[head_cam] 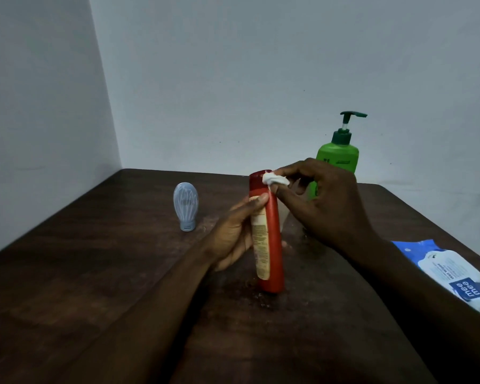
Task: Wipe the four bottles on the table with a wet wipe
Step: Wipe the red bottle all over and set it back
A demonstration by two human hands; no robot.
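our left hand [233, 236] wraps its fingers and thumb round the label side of the red bottle [270, 245]. our right hand [324, 200] pinches a balled-up wet wipe [273, 180] against the bottle's top end. the red bottle stands nearly upright, leaning a little, near the middle of the worktop [94, 286]. its base is down at the wood, though we cannot tell whether it rests there or hangs just above.

we judge the task to be underway on this bottle. the wipe is at its top, and we cannot tell how much of the body below is done. behind the red bottle and to its right, partly hidden by our right hand, stands a green pump bottle [338, 159]. to the red bottle's left, well apart, a small grey-blue bottle [185, 206] stands on its cap. nothing shows whether either has been wiped. we see only three bottles; the fourth is out of sight.

well to the right of the red bottle, a pack of wipes [449, 275] lies at the worktop's right edge, possibly over it. the wall [261, 79] closes off the far edge behind the red bottle, and the left edge runs past the grey-blue bottle. the widest open room lies in front of the red bottle and to its left, so we would turn and set bottles down there.
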